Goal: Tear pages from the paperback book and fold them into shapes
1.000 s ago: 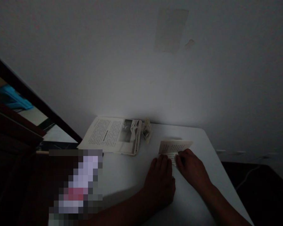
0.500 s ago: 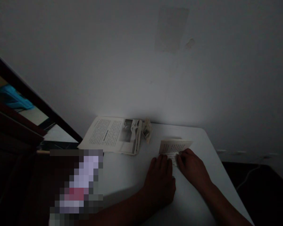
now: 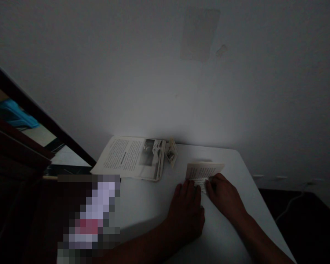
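A small printed sheet of paper [image 3: 205,170] lies on the white table [image 3: 143,198], its far part raised above a crease. My left hand [image 3: 187,209] rests palm down at the sheet's near left side, with its fingers stretched out over the edge. At the near right side, my right hand [image 3: 225,192] has its thumb and fingers pinched together on the paper. Its fingertips partly cover the crease. A small folded paper piece [image 3: 171,153] stands further back to the left.
An open stack of printed pages [image 3: 123,157] lies at the table's back left. The wall [image 3: 154,73] rises behind the table. A blurred, pixelated patch covers the table's left edge. A pale cable [image 3: 288,207] hangs at the right.
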`<state>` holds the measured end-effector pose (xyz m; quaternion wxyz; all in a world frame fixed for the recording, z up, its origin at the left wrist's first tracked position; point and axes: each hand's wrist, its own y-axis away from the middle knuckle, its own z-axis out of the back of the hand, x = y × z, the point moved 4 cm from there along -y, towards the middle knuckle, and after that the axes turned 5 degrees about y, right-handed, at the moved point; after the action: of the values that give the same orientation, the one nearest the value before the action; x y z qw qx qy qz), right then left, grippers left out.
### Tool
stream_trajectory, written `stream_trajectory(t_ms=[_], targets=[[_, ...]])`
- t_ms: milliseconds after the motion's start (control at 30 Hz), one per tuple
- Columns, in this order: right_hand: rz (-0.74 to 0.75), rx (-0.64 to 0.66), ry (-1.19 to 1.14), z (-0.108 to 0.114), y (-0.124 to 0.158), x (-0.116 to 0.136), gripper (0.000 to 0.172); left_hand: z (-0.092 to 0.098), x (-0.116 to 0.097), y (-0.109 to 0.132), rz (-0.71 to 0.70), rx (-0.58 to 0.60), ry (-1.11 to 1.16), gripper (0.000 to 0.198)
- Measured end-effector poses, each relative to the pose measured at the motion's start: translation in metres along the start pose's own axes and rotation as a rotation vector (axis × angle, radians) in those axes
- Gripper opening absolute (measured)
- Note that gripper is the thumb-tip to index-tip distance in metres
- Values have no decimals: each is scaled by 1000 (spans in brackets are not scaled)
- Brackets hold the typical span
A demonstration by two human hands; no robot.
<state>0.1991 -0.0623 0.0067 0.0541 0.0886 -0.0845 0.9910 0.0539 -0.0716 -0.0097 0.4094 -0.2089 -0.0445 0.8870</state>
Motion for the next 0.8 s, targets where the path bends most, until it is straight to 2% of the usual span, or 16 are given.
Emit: stream_trajectory(t_ms=[800], targets=[[-44,54,14,-3,0,-2,32,5,1,-2,-4,16,-8,54]])
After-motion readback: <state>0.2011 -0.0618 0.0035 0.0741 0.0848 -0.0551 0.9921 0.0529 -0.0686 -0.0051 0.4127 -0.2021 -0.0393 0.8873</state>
